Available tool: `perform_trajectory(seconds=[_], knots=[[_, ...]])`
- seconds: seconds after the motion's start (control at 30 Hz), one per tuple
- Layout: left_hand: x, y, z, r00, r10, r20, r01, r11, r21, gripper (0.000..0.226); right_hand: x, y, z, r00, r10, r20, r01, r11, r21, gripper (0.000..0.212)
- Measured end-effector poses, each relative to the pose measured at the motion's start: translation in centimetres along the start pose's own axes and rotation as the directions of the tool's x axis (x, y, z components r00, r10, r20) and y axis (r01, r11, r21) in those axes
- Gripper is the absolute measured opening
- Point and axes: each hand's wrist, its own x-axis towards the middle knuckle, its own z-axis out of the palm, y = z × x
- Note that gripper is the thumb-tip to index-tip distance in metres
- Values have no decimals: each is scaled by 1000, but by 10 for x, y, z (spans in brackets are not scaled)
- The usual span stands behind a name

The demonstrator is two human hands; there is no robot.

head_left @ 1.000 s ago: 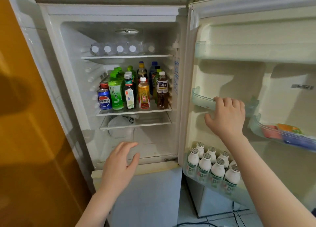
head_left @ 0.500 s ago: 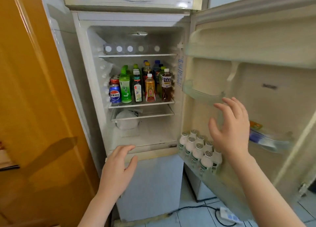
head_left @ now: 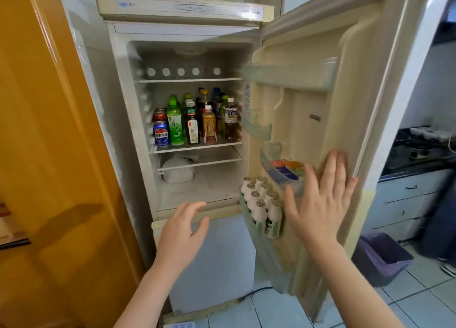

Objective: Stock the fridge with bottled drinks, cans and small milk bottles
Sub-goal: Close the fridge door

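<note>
Risk: hard shove on door (head_left: 303,120) from right hand (head_left: 323,204), fingers spread flat, toppling small milk bottles (head_left: 259,204) in bottom door rack (head_left: 276,261). Left hand (head_left: 180,234) empty, fingers loose. Bottled drinks (head_left: 192,127), cans (head_left: 161,133) on middle shelf (head_left: 197,147).

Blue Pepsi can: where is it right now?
In the head view, the blue Pepsi can stands front-left on the middle fridge shelf, left of the green tea bottle.

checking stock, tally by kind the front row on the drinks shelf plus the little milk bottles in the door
small milk bottles: 8
front-row bottles: 4
front-row can: 1
total: 13
</note>
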Motion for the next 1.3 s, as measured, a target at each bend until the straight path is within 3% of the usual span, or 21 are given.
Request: perform_trajectory(seconds=[0.2,0.33,0.4,0.5,0.63,0.7,0.8,1.0,1.3], knots=[[3,-5,-15,1000,5,-11,-5,1000,-3,34,-20,-44,-8,985,-172,-10,171,973,155,37],[6,-8,-27,999,-4,-48,3,1000,-18,34,-26,-67,-15,950,-306,-66,303,840,450,25],[5,-13,-32,998,-17,-62,15,999,-36,32,-23,-72,-18,940,-293,-172,339,774,535,25],[-1,-23,-37,997,-38,-65,31,995,-92,30,-16,-76,-15,948,-213,-237,309,791,528,29],[-8,-34,-34,997,-79,-2,77,973,-220,33,-14,-82,4,989,-143,39,95,810,579,39],[-6,-38,-29,993,-109,46,117,954,-276,41,-14,-86,20,961,-193,200,43,814,579,42],[3,-42,-20,982,-163,92,185,920,-344,61,-9,-96,45,903,-290,316,62,817,573,44],[33,-63,-12,969,-241,-47,194,870,-452,85,17,-120,108,868,-386,312,140,793,593,50],[106,-128,-4,886,-354,-301,278,923,-267,100,63,-156,222,912,-352,209,175,797,578,64]])
